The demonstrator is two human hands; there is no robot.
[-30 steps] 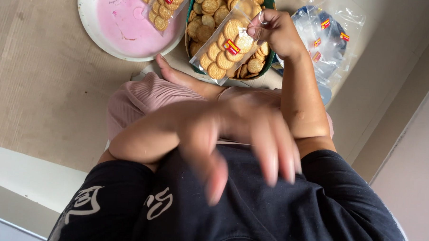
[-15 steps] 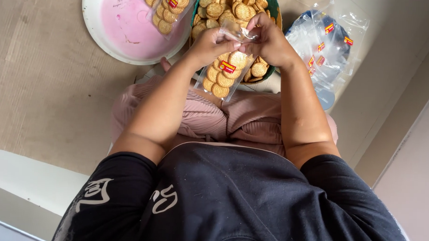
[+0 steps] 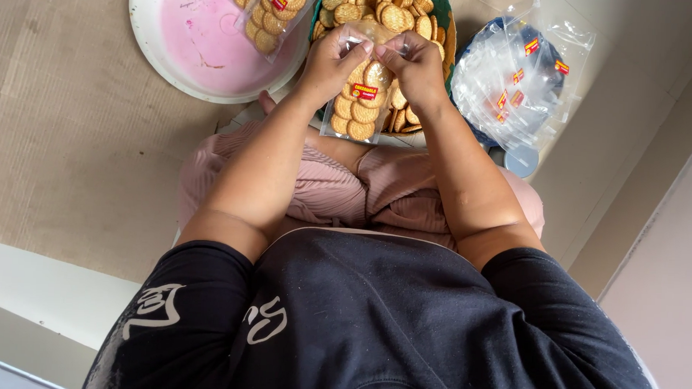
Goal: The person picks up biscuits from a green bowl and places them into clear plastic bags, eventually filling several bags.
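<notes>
Both fingers [image 3: 349, 58] pinched on cookie bag [image 3: 359, 103]

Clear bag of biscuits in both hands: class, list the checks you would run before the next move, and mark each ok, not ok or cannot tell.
1. Left hand grips the top of the clear bag of biscuits: ok.
2. Right hand pinches the same top edge: ok.
3. Bag hangs upright, biscuits settled at its bottom: ok.
4. Bag mouth closed: cannot tell, the fingers cover it.
5. Pink basin has room beside the filled bag already in it: ok.
6. Pile of empty bags lies near the right hand: ok.
</notes>
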